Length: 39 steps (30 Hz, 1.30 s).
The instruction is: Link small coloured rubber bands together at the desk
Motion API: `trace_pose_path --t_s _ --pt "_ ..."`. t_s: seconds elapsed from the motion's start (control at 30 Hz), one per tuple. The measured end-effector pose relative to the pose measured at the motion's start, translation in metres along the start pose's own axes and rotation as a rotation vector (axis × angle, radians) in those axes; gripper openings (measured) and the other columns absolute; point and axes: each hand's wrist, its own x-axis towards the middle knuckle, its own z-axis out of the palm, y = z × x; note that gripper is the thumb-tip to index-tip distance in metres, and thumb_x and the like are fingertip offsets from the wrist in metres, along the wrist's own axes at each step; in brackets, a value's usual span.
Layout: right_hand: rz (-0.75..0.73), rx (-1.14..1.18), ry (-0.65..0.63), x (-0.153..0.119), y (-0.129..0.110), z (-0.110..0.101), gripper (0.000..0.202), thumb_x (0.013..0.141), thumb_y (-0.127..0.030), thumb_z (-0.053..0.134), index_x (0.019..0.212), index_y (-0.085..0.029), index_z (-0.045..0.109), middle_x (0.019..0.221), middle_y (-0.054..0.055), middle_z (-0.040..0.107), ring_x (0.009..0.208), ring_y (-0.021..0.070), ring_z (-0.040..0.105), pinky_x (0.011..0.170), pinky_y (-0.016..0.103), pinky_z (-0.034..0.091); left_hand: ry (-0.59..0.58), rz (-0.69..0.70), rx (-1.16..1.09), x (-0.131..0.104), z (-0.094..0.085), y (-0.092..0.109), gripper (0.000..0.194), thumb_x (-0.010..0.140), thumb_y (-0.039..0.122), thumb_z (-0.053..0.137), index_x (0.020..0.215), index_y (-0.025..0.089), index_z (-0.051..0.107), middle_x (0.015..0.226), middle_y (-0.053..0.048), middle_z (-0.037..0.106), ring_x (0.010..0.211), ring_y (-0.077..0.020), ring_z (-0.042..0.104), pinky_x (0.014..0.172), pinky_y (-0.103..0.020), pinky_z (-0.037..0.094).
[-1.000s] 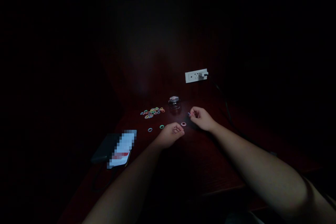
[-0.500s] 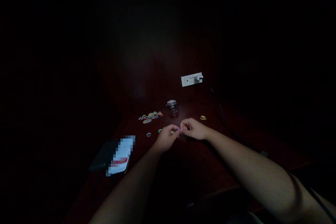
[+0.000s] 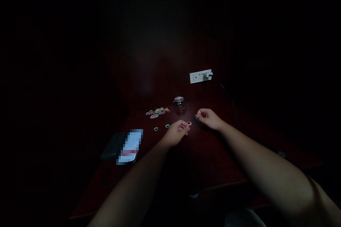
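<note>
Near the middle of the dark table my right hand (image 3: 209, 118) pinches a small pale purple hair tie (image 3: 196, 116) between thumb and fingertips. My left hand (image 3: 176, 133) rests lower and to the left, fingers loosely curled and slightly apart. A pink hair tie (image 3: 189, 123) lies right at its fingertips; whether they touch it I cannot tell. To the left of that hand are a green hair tie (image 3: 167, 126) and a blue hair tie (image 3: 156, 128), lying singly. Behind them spreads a loose pile of multicoloured hair ties (image 3: 158, 112).
A clear lidded jar (image 3: 179, 103) stands at the back of the table. On the left lie a blurred-out white and red item (image 3: 130, 147) and a dark flat object (image 3: 114, 146). A wall socket (image 3: 201, 76) holds a plug, with a cable (image 3: 233, 104) running down the right.
My hands have parted; the right moved right and up, taking the purple hair tie from between both hands. The pink hair tie now shows, the yellow ones are hidden. The view shifted slightly.
</note>
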Motion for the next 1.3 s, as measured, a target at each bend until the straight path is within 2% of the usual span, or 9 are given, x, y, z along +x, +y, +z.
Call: trace_pose_path --t_s 0.07,0.13,0.3,0.5,0.6,0.7,0.93,1.07,1.3 --pt "0.015 -0.007 -0.183 -0.004 -0.002 0.010 0.020 0.068 -0.030 0.061 0.066 -0.015 0.048 0.052 -0.006 0.043 0.046 0.0051 0.035 0.045 0.019 0.024 0.029 0.000 0.002 0.001 0.001 -0.001 0.027 0.077 0.025 0.060 0.100 0.011 0.057 0.092 -0.008 0.062 0.061 -0.0073 0.057 0.059 -0.021 0.044" --pt "0.027 0.018 -0.310 -0.008 -0.003 0.019 0.020 0.070 -0.031 0.060 0.067 -0.015 0.049 0.052 -0.006 0.043 0.046 0.0046 0.034 0.044 0.019 0.023 0.015 0.006 0.001 0.002 0.001 -0.001 0.033 0.077 0.023 0.060 0.108 0.011 0.055 0.087 -0.007 0.063 0.063 -0.0084 0.057 0.058 -0.020 0.044" --pt "0.073 0.056 -0.348 -0.009 -0.002 0.024 0.025 0.070 -0.035 0.063 0.067 -0.014 0.050 0.052 -0.006 0.044 0.045 0.0039 0.032 0.044 0.019 0.021 0.005 -0.056 0.004 0.003 0.001 -0.002 0.014 0.078 0.019 0.058 0.086 0.008 0.060 0.071 -0.005 0.061 0.059 -0.0074 0.056 0.058 -0.020 0.043" --pt "0.146 0.118 -0.246 -0.007 -0.003 0.024 0.029 0.065 -0.039 0.065 0.064 -0.016 0.048 0.045 -0.009 0.040 0.040 0.0036 0.029 0.041 0.019 0.017 0.024 -0.050 -0.031 0.003 0.001 0.000 0.014 0.076 0.020 0.061 0.084 0.008 0.060 0.069 -0.003 0.061 0.058 -0.0072 0.054 0.057 -0.020 0.042" --pt "0.145 0.059 -0.192 -0.006 -0.002 0.022 0.031 0.063 -0.043 0.064 0.065 -0.016 0.049 0.047 -0.008 0.041 0.041 0.0045 0.031 0.042 0.019 0.021 0.029 -0.071 -0.063 0.001 -0.002 0.002 0.017 0.074 0.022 0.063 0.084 0.009 0.060 0.073 -0.005 0.064 0.061 -0.0091 0.056 0.061 -0.023 0.045" --pt "0.124 0.000 -0.080 -0.002 0.004 0.010 0.030 0.058 -0.038 0.068 0.063 -0.015 0.050 0.051 -0.007 0.043 0.046 0.0052 0.035 0.045 0.019 0.025 0.010 -0.051 -0.031 -0.001 -0.006 0.000 0.018 0.075 0.024 0.061 0.085 0.009 0.060 0.078 -0.008 0.066 0.065 -0.0108 0.058 0.063 -0.024 0.045" --pt "0.187 -0.106 0.195 0.003 0.023 -0.026 0.017 0.065 -0.025 0.061 0.063 -0.017 0.047 0.054 -0.005 0.046 0.048 0.0066 0.039 0.048 0.019 0.030 -0.033 -0.045 0.020 -0.005 -0.008 -0.001 0.020 0.075 0.026 0.060 0.087 0.010 0.060 0.079 -0.008 0.066 0.067 -0.0112 0.058 0.064 -0.024 0.044" --pt "0.265 -0.148 0.214 0.006 0.028 -0.029 0.014 0.067 -0.019 0.060 0.063 -0.017 0.047 0.052 -0.004 0.047 0.045 0.0062 0.040 0.044 0.018 0.030 -0.056 -0.049 0.016 -0.005 -0.007 0.001 0.021 0.074 0.028 0.061 0.087 0.011 0.060 0.078 -0.007 0.065 0.067 -0.0112 0.057 0.065 -0.024 0.044" --pt "0.302 -0.224 0.126 0.014 0.028 -0.018 0.008 0.067 -0.014 0.060 0.064 -0.014 0.053 0.055 -0.001 0.053 0.046 0.0066 0.046 0.044 0.016 0.033 -0.066 -0.054 0.026 -0.004 -0.006 0.003 0.020 0.074 0.028 0.061 0.086 0.011 0.060 0.078 -0.007 0.066 0.068 -0.0115 0.058 0.065 -0.024 0.045"
